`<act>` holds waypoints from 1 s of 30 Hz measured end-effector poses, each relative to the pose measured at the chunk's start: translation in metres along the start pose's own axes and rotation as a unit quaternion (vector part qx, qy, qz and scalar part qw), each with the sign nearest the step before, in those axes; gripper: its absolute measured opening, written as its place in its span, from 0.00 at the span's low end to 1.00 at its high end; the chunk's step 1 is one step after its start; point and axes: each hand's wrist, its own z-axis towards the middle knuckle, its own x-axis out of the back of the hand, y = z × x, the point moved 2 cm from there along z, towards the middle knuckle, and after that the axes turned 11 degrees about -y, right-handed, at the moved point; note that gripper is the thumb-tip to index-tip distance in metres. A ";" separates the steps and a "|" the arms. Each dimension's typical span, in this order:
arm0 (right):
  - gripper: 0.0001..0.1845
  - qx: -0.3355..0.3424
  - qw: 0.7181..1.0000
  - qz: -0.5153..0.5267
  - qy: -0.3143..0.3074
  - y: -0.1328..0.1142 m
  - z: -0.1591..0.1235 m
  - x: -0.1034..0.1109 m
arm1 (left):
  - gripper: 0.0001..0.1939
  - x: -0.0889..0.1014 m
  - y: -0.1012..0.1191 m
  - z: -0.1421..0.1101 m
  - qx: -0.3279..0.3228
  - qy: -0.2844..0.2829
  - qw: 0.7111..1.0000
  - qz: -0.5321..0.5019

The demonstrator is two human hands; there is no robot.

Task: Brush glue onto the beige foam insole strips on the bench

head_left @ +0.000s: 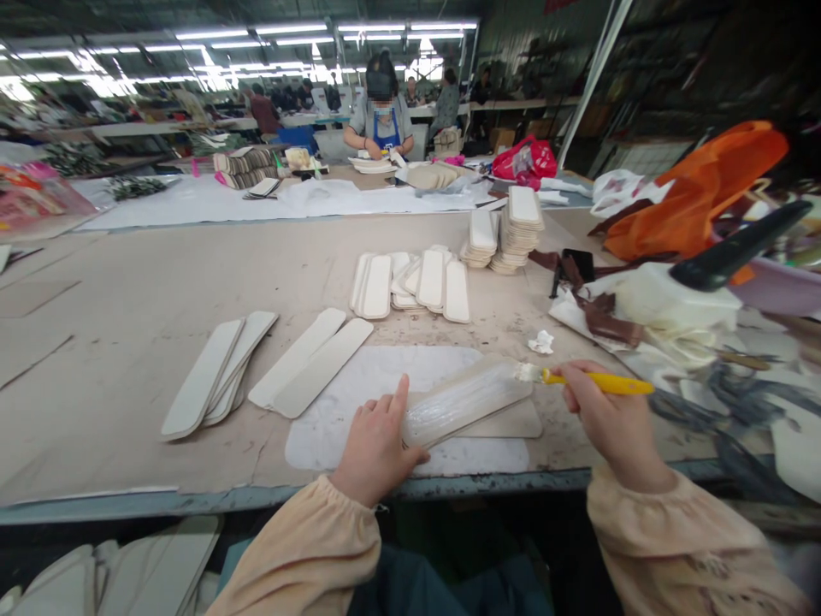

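Observation:
My right hand (609,419) is closed around the yellow handle of a paintbrush (596,381). Its bristles touch the far right end of a long, round-cornered white panel (471,398) that has a wet, shiny coat. At the panel's left end my left hand (378,436) grips it, thumb at the near edge and fingers at the far edge. Under it lies another panel (504,423), partly covered, on a white sheet (314,441). Two overlapping panels (311,364) lie just left of the sheet, and a fanned pile of panels (215,376) lies farther left.
Beyond the sheet are loose panels (410,282) and taller stacks (519,227). A cut-open white jug (680,299) with a black handle stands at right, near dark scraps (737,393) and an orange bag (705,188). A co-worker (385,120) sits across the table.

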 end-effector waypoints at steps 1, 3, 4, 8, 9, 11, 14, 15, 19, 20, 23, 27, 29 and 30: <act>0.16 -0.003 0.999 -0.038 -0.009 0.002 0.000 0.000 | 0.54 0.000 -0.001 0.000 0.001 -0.002 1.000 -0.005; 0.15 0.005 0.996 -0.087 -0.033 0.000 -0.002 -0.006 | 0.54 -0.001 -0.002 0.000 0.003 -0.004 1.000 -0.011; 0.15 0.015 0.994 -0.097 -0.049 -0.004 -0.005 -0.011 | 0.54 -0.002 -0.002 0.000 0.002 -0.004 1.000 -0.011; 0.17 0.003 0.990 0.020 -0.142 -0.024 -0.017 -0.037 | 0.55 -0.004 -0.002 0.000 -0.002 0.009 1.000 0.003; 0.17 -0.010 0.983 0.070 -0.168 -0.029 -0.019 -0.043 | 0.56 -0.005 -0.001 0.000 -0.005 0.015 1.000 0.008; 0.17 -0.024 0.965 0.155 -0.208 -0.036 -0.023 -0.054 | 0.55 -0.005 0.000 0.000 -0.012 0.025 0.999 0.015; 0.18 -0.023 0.944 0.218 -0.247 -0.048 -0.029 -0.073 | 0.54 -0.005 0.002 0.000 -0.015 0.027 0.999 0.020; 0.18 -0.022 0.940 0.225 -0.257 -0.051 -0.031 -0.079 | 0.53 -0.005 0.002 0.000 -0.012 0.026 0.999 0.020; 0.17 -0.011 0.932 0.212 -0.294 -0.058 -0.033 -0.095 | 0.54 -0.004 0.003 0.000 0.002 0.015 1.000 0.020; 0.17 -0.008 0.933 0.203 -0.296 -0.057 -0.032 -0.095 | 0.54 -0.004 0.003 0.000 0.003 0.014 1.000 0.020; 0.15 -0.020 0.948 0.174 -0.267 -0.051 -0.026 -0.086 | 0.53 -0.004 0.003 -0.001 -0.004 0.019 1.000 0.018; 0.16 -0.041 0.942 0.213 -0.255 -0.050 -0.024 -0.080 | 0.54 -0.005 0.003 -0.001 -0.008 0.029 0.999 0.019; 0.16 -0.037 0.931 0.238 -0.273 -0.055 -0.028 -0.088 | 0.55 -0.005 0.003 0.000 -0.004 0.027 0.999 0.018; 0.16 -0.032 0.928 0.243 -0.281 -0.057 -0.030 -0.094 | 0.56 -0.005 0.003 0.000 -0.002 0.025 1.000 0.017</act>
